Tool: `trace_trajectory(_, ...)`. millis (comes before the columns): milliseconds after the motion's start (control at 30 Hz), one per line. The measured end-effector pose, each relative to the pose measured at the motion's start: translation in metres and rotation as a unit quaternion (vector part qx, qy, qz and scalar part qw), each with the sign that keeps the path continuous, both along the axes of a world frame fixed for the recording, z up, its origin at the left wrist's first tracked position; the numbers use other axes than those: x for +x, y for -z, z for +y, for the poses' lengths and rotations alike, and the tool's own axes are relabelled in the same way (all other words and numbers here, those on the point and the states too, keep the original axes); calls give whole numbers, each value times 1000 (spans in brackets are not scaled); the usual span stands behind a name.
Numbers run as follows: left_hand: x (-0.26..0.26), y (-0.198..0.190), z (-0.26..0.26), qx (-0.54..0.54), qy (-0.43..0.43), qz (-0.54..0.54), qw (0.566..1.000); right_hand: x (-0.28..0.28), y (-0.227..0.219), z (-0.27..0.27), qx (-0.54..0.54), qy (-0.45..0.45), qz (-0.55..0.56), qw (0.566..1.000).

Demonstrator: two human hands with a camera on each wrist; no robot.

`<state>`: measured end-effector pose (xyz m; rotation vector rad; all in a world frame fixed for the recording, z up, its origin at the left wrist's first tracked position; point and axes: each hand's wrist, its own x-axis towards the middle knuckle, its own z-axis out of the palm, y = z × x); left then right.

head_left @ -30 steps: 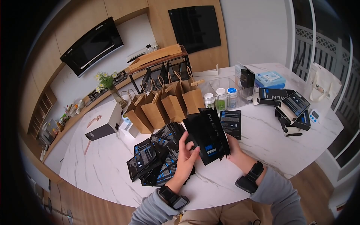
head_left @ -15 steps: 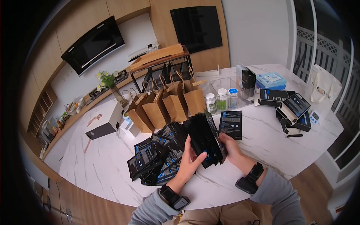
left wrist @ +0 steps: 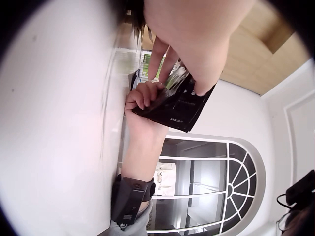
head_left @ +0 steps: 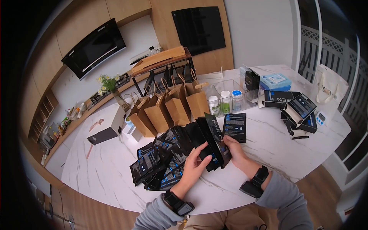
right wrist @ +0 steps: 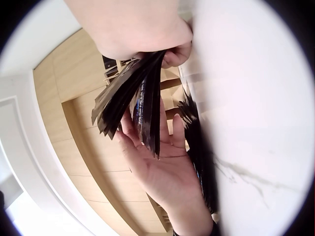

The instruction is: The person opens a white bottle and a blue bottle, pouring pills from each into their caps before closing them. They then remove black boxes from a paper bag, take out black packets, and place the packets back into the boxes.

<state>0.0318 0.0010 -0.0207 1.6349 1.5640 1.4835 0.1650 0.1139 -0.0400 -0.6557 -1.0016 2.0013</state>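
My right hand (head_left: 237,152) grips a fanned stack of black foil pouches (head_left: 215,138) by its right side, above the table. On the stack's other side is my left hand (head_left: 194,168), its fingers fairly straight against the pouches and its thumb near their lower edges. In the right wrist view, the left palm (right wrist: 170,177) faces the stack, and the fanned pouches (right wrist: 142,105) split into two groups around a left finger. A pile of similar pouches (head_left: 163,163) lies left of the hands. One flat pouch (head_left: 235,127) lies behind the right hand.
Brown paper bags (head_left: 178,103) stand in a row behind the pile. Beside them, a clear divided bin (head_left: 250,100) holds bottles (head_left: 225,100). Opened black boxes (head_left: 302,108) and a small timer (head_left: 321,116) sit at right, a white box (head_left: 107,124) at left.
The stack has turned from showing a broad front face to a fanned, edge-on view. The left fingers have shifted on the pouches, one now showing against them; the right hand keeps its grip.
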Motion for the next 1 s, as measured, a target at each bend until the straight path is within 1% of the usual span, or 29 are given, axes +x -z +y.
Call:
trace_trajectory(67,-7,13,4,33,35,-48,998,0,1,-1,17,0,-13,1000)
trace_trajectory(100,-4,10,3,32,33,-48,998,-1,0,-1,11,-1,-11,1000)
trace_trajectory(167,5,0,1,46,56,-142,987,-1,0,-1,6,-3,-9,1000)
trace_trajectory(200,4,0,1,46,56,-142,987,-1,1,-1,5,-4,-8,1000)
trace_trajectory(267,2,0,0,2,50,-125,991,-2,4,0,4,-5,-6,1000)
trace_trajectory(500,5,-2,1,12,56,-137,989,-3,9,4,3,-8,1,1000)
trace_trajectory(567,4,0,0,3,52,-131,990,-2,9,4,11,-8,-4,1000)
trace_trajectory(633,4,0,0,3,48,-126,991,-4,9,3,13,11,-9,1000)
trace_trajectory(800,4,-1,0,2,48,-119,992,-3,7,3,15,5,-7,1000)
trace_trajectory(867,4,0,-1,-15,44,-126,991,-3,7,3,11,5,-4,1000)
trace_trajectory(1000,2,5,1,-11,54,-136,989,-2,7,3,14,5,-3,1000)
